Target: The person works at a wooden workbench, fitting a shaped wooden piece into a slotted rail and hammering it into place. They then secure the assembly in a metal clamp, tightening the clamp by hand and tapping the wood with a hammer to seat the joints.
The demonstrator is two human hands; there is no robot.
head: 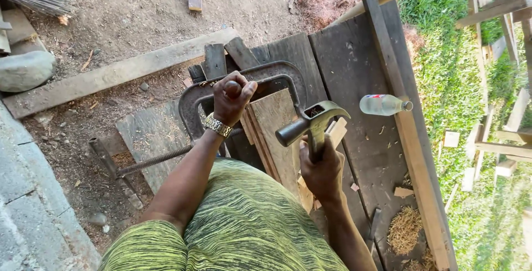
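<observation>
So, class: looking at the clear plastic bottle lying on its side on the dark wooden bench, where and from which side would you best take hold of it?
Grip the clear plastic bottle around its wide round body, coming from above. It lies flat on the dark wooden bench, its narrow capped neck pointing at the raised edge rail, so that end is probably awkward to reach.

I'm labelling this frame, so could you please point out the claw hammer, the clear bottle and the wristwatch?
Claw hammer (pixel 313 120), head view, on its metal head above the right hand.
Clear bottle (pixel 382 105), head view, mid-body, lying on the dark workbench.
Wristwatch (pixel 217 126), head view, on the metal band at the left wrist.
</observation>
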